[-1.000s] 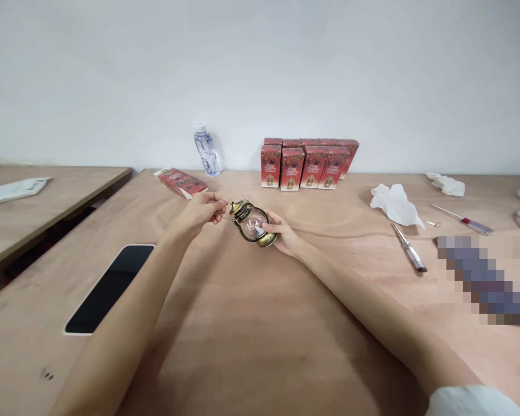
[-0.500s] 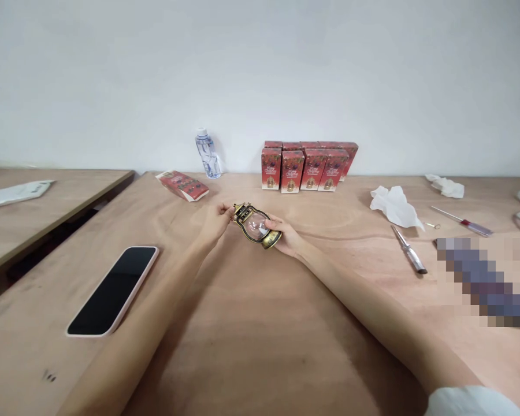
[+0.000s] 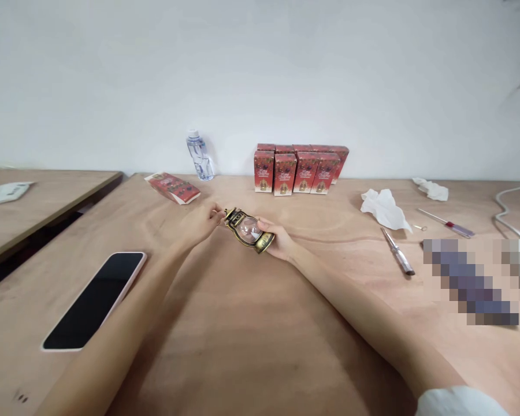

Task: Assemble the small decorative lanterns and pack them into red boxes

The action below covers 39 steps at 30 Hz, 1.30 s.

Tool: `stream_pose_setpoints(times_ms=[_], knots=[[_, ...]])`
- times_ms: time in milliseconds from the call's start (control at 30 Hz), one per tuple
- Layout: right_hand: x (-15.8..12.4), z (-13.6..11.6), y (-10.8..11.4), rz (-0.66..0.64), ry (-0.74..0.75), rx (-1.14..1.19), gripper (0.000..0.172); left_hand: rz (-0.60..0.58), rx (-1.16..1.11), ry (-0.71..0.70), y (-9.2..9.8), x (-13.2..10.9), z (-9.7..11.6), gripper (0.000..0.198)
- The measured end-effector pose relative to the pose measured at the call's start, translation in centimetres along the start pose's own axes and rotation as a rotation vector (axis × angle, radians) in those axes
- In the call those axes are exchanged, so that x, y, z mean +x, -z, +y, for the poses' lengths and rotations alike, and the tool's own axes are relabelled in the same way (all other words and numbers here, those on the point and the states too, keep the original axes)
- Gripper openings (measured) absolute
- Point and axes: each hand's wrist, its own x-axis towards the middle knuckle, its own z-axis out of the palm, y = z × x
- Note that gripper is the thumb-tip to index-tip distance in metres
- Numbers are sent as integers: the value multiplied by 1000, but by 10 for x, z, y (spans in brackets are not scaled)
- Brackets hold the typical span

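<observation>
A small black-and-gold lantern [image 3: 248, 229] with a clear round window is held slanted above the wooden table, its top toward the left. My right hand [image 3: 278, 240] is closed around the base, with the thumb on the near side of the window. At the pointed top, my left hand [image 3: 210, 218] has its fingers pinched together against the tip. Whatever small part lies between those fingertips is hidden.
Several red printed boxes [image 3: 295, 173] stand by the wall, left of them a water bottle [image 3: 200, 156] and a lying red box [image 3: 172, 188]. A phone [image 3: 96, 300] lies left. Crumpled paper [image 3: 383, 209], two screwdrivers [image 3: 398, 252] and a blurred-out object [image 3: 470, 283] lie right.
The view has turned slightly right, so everything sits a little further left. Both hands keep their hold on the lantern, with hardly any movement of it relative to the table.
</observation>
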Motion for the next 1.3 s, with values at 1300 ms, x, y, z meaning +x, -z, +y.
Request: stream_pose_setpoints(times_ms=[1300], knots=[[13, 16, 5, 453, 526, -504, 58, -667, 427, -422, 63, -33, 51, 34]])
